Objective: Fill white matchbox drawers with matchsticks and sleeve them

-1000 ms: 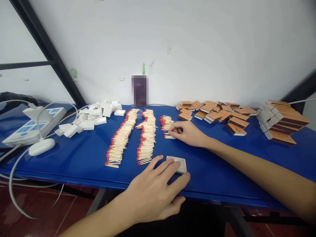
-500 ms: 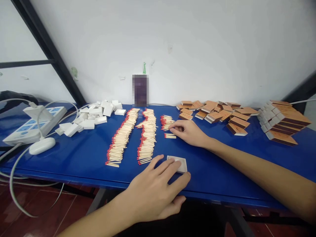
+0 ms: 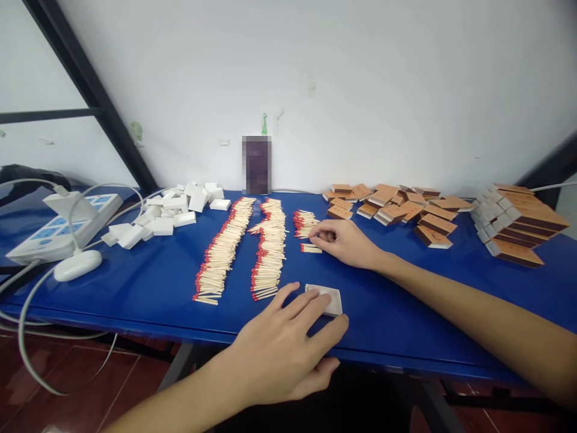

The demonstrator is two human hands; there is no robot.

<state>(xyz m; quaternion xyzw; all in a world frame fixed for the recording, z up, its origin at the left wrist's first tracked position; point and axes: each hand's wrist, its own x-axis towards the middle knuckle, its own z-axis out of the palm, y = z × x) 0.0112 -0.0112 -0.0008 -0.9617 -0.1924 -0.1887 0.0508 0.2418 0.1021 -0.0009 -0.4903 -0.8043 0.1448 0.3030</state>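
Note:
My left hand is spread with its fingers apart, its fingertips over and beside an open white matchbox tray near the table's front edge. My right hand is pinched at the right end of a short group of red-tipped matches; what lies between its fingertips is too small to make out. Just below that hand lie a few separate matches. Two long rows of matches, a left row and a middle row, run from back to front on the blue table.
White trays are heaped at the back left, beside a power strip with cables. Orange matchbox sleeves lie scattered at the back right. Stacked matchboxes stand farther right. A dark pixelated object leans against the wall.

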